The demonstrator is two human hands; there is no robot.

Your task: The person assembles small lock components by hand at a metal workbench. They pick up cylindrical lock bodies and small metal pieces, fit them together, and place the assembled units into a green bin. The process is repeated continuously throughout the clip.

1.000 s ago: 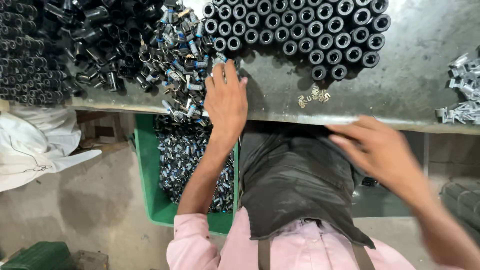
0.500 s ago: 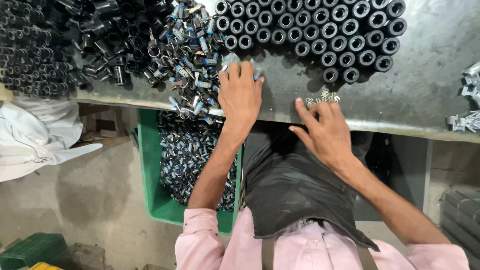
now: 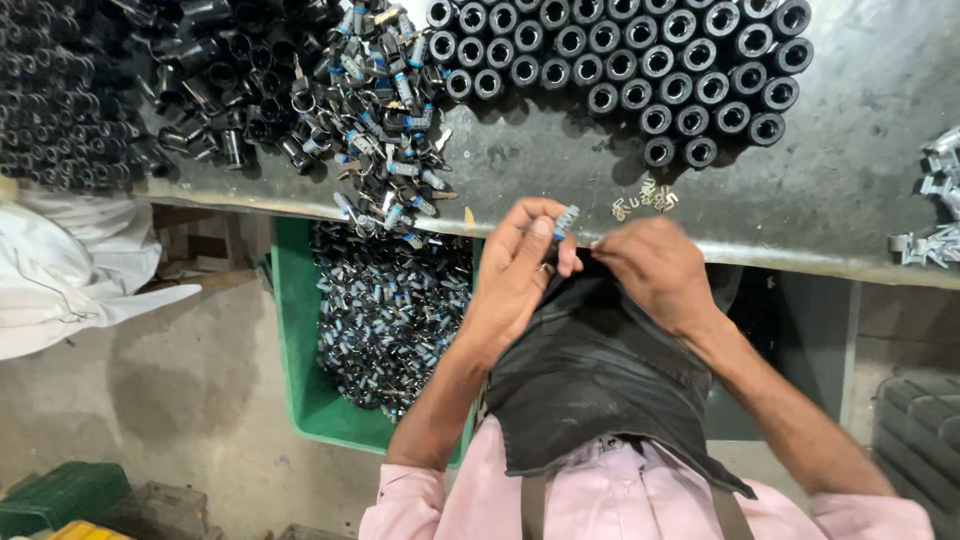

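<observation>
Small blue-tipped metal part pinched between left hand thumb and fingertips, just above bench edge. Right hand fingers curled together beside it, nearly touching. Beyond: tiny clips, rows of black tubes; below left, green crate of similar parts.

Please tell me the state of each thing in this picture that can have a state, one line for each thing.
Left hand: raised, pinching a small silver-and-blue cylindrical part.
Right hand: fingertips closed beside that part; contents hidden.
Green plastic crate: under the bench, filled with small parts.
Black round sleeves: standing upright in rows.
Mixed loose parts: heaped.
</observation>
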